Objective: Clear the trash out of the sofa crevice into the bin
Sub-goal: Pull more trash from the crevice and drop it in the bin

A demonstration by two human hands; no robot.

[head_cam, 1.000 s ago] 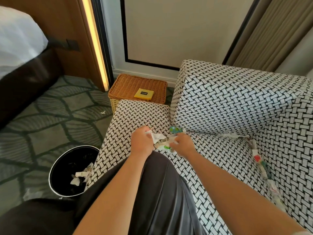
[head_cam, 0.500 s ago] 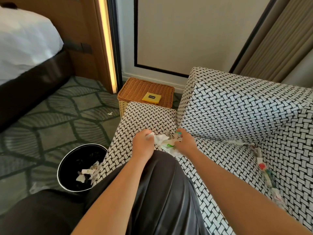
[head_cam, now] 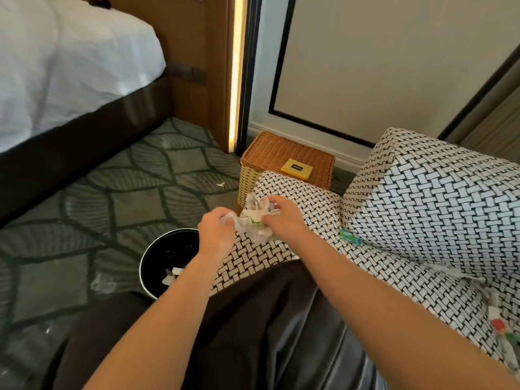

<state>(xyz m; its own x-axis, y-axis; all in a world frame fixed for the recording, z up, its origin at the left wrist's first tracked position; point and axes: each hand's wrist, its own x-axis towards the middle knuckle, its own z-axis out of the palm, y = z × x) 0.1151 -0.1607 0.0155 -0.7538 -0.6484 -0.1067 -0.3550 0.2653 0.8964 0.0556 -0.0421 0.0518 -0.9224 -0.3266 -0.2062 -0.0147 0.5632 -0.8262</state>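
White trash (head_cam: 254, 222) between left fingers (head_cam: 222, 218), right fingers (head_cam: 277, 201)

1. Bed (head_cam: 70, 66), far left: creased white bedding over a dark brown base (head_cam: 84, 142).
2. Carpet (head_cam: 140, 178): grey-green with dark, curved, leaf-like lines, running from the bed base to the near edge.
3. Wood panel (head_cam: 197, 38) far behind the bed, with a dark plate (head_cam: 197, 75) fixed low on it.
4. Vertical light strip (head_cam: 235, 80), lit warm, on the wood panel's right edge.
5. Wall panel (head_cam: 380, 52), far centre: cream, outlined by a thin black border, white skirting board (head_cam: 309, 137) below.
6. Wicker basket (head_cam: 281, 153) on the floor by the skirting: orange-brown lid, paler woven side.
7. Yellow box (head_cam: 297, 168) flat on the basket lid, with a dark label whose text is too small to read.
8. Curtain (head_cam: 501, 125), far right: beige, vertical folds.
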